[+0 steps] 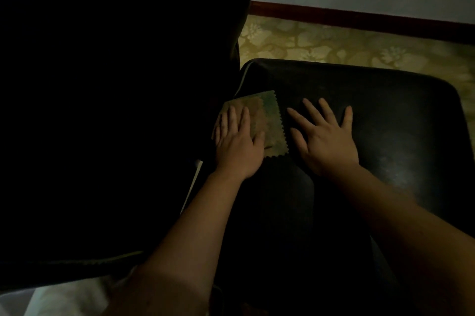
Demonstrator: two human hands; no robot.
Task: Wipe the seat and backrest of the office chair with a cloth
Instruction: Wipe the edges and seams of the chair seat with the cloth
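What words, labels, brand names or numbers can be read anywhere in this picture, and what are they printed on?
None: no readable text shows anywhere in this dim view.
The cloth under the left hand carries only blotchy colour, no lettering.
The dark seat beneath the right hand bears no label or brand mark.
The backrest is too dark to tell.
The floor shows a leafy pattern, not writing.

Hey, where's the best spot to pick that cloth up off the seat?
Take the cloth by its free zigzag edge on the right, coming from above. It lies flat on the seat, the left hand covers its left part, and the backrest blocks that side.
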